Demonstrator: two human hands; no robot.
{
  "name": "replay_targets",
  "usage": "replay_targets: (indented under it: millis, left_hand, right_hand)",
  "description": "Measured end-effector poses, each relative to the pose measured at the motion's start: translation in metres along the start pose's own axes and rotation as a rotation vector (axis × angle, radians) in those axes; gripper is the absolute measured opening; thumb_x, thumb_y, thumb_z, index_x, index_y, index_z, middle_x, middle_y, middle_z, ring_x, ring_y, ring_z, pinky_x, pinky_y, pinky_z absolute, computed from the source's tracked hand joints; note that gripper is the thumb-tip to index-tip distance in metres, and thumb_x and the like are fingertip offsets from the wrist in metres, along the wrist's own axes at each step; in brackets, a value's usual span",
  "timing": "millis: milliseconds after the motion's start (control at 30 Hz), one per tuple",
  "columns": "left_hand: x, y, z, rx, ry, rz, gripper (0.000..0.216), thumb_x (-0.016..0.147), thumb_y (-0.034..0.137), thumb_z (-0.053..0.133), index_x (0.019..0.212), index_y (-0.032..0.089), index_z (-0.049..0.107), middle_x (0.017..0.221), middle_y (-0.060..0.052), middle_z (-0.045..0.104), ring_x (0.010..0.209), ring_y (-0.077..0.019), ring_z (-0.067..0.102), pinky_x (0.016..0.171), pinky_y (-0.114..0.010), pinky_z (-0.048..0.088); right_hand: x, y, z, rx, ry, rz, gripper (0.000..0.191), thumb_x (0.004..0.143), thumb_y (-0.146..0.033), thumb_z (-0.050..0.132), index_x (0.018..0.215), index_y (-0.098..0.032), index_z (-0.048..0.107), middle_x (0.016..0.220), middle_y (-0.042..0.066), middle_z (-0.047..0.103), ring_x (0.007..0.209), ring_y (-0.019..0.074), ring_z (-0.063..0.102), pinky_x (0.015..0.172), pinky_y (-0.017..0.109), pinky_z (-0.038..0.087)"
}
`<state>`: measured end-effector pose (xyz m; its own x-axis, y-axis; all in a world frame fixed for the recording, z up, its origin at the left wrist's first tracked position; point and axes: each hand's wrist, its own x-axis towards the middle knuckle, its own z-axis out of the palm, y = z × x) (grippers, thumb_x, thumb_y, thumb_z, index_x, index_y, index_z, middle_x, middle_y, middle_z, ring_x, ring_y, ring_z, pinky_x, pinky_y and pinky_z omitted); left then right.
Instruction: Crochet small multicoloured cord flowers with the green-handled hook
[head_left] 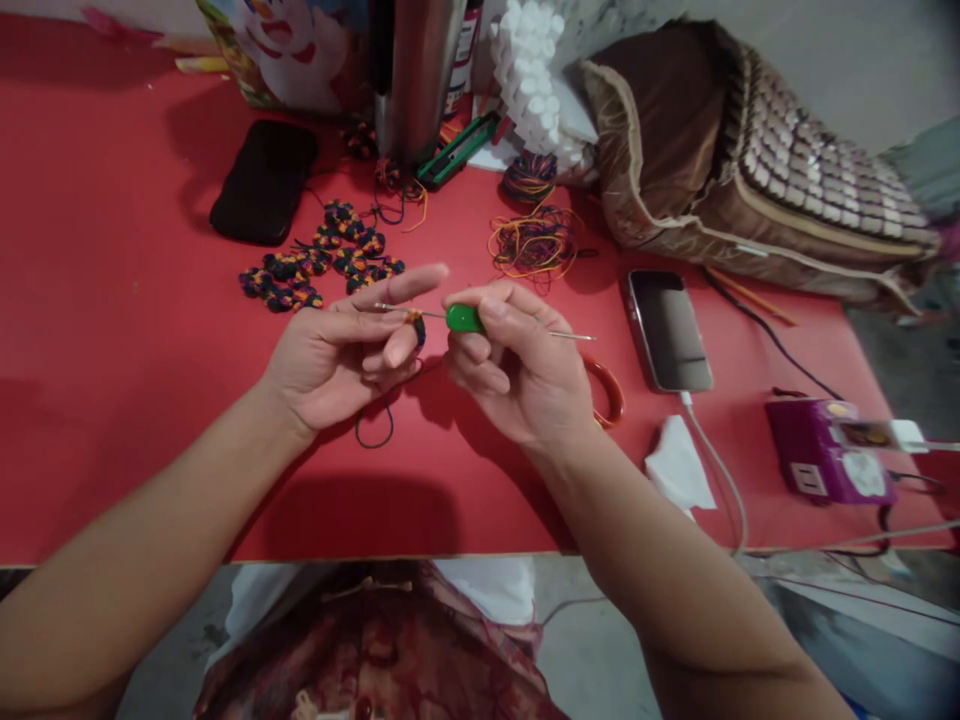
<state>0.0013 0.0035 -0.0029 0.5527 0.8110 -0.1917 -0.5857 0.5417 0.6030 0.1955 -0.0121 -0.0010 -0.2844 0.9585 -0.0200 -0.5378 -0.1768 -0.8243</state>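
My right hand (517, 365) is closed round a crochet hook with a green grip (465, 319); its thin metal shaft sticks out on both sides. My left hand (349, 345) pinches a small dark multicoloured crochet piece (417, 325) at the hook's tip, with the index finger stretched out. A dark thread (375, 428) hangs from the piece onto the red table (112, 330). Several finished little crochet pieces (319, 258) lie just beyond my left hand.
A black phone (264, 182) lies at back left and a second phone (669, 330) charges at right. Also here: tangled coloured yarn (534, 240), a steel flask (414, 75), a brown bag (735, 170), an orange bangle (611, 390), a purple power strip (825, 450), a tissue (679, 468).
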Motion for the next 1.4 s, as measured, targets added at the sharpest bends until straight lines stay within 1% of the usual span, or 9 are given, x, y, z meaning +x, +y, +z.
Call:
replay_targets:
  millis: [200,400,533,633,800,1067,1233,1300,1400]
  left_hand:
    - [0.0,-0.003,0.004,0.064,0.053,0.24,0.031,0.095,0.008,0.076,0.117,0.023,0.092,0.064,0.001,0.073,0.049,-0.0069,0.041,0.048,-0.017,0.032]
    - [0.001,-0.005,0.009,0.142,0.143,0.322,0.028,0.097,0.007,0.074,0.112,0.022,0.093,0.065,-0.001,0.075,0.052,-0.0083,0.047,0.05,-0.02,0.034]
    - [0.004,-0.008,0.007,0.218,0.178,0.383,0.027,0.093,0.012,0.076,0.111,0.024,0.094,0.063,0.0,0.072,0.057,-0.0122,0.057,0.053,-0.025,0.04]
    - [0.004,-0.009,0.005,0.244,0.209,0.424,0.026,0.091,0.015,0.077,0.108,0.022,0.094,0.059,0.001,0.065,0.053,-0.0117,0.05,0.053,-0.025,0.046]
    - [0.003,-0.003,0.006,0.223,0.184,0.375,0.029,0.086,0.01,0.076,0.109,0.02,0.093,0.051,0.004,0.049,0.057,-0.0135,0.053,0.068,-0.027,0.058]
    - [0.004,-0.008,0.012,0.265,0.259,0.436,0.031,0.088,0.011,0.079,0.111,0.026,0.094,0.057,0.003,0.055,0.056,-0.015,0.054,0.071,-0.032,0.062]
    - [0.002,-0.015,0.022,0.195,0.258,0.427,0.037,0.091,0.004,0.077,0.115,0.027,0.093,0.06,0.003,0.059,0.063,-0.0144,0.061,0.065,-0.023,0.059]
    - [0.002,-0.015,0.028,0.108,0.266,0.372,0.037,0.095,0.001,0.07,0.114,0.024,0.092,0.058,0.004,0.057,0.059,-0.0121,0.057,0.065,-0.019,0.058]
    - [0.002,-0.011,0.034,-0.031,0.299,0.256,0.042,0.098,-0.004,0.059,0.112,0.022,0.089,0.055,0.004,0.051,0.057,-0.0114,0.054,0.068,-0.017,0.058]
  right_hand:
    - [-0.002,0.016,0.005,-0.086,0.142,-0.164,0.022,0.099,-0.045,0.087,0.104,-0.025,0.082,0.072,-0.007,0.061,0.047,0.0044,0.037,0.048,0.023,0.039]
    - [-0.003,0.016,0.007,-0.103,0.153,-0.217,0.016,0.102,-0.04,0.086,0.103,-0.024,0.084,0.073,-0.006,0.063,0.048,0.0042,0.041,0.048,0.022,0.04]
    - [-0.004,0.016,0.007,-0.123,0.136,-0.242,0.015,0.103,-0.038,0.085,0.102,-0.023,0.084,0.073,-0.006,0.064,0.048,0.0045,0.044,0.047,0.022,0.039]
    - [-0.005,0.017,0.007,-0.152,0.136,-0.246,0.016,0.103,-0.04,0.085,0.103,-0.023,0.084,0.071,-0.007,0.064,0.048,0.0045,0.044,0.046,0.022,0.039]
    - [-0.005,0.02,0.007,-0.175,0.134,-0.248,0.018,0.103,-0.041,0.086,0.103,-0.023,0.083,0.07,-0.007,0.064,0.047,0.0047,0.045,0.046,0.022,0.04]
    - [-0.009,0.023,0.008,-0.387,0.171,-0.367,0.024,0.109,-0.048,0.079,0.109,-0.024,0.079,0.072,-0.006,0.064,0.05,0.0069,0.05,0.048,0.024,0.046]
    - [-0.02,0.028,0.011,-0.701,0.187,-0.555,0.019,0.113,-0.045,0.072,0.118,-0.028,0.08,0.092,0.001,0.077,0.08,0.0159,0.073,0.081,0.036,0.066]
    - [-0.026,0.029,0.014,-0.815,0.195,-0.529,0.014,0.115,-0.037,0.07,0.124,-0.034,0.08,0.112,0.003,0.083,0.103,0.02,0.079,0.101,0.042,0.066]
    - [-0.031,0.028,0.016,-0.881,0.173,-0.52,0.024,0.114,-0.028,0.07,0.132,-0.041,0.079,0.123,0.002,0.083,0.115,0.0233,0.079,0.112,0.044,0.062]
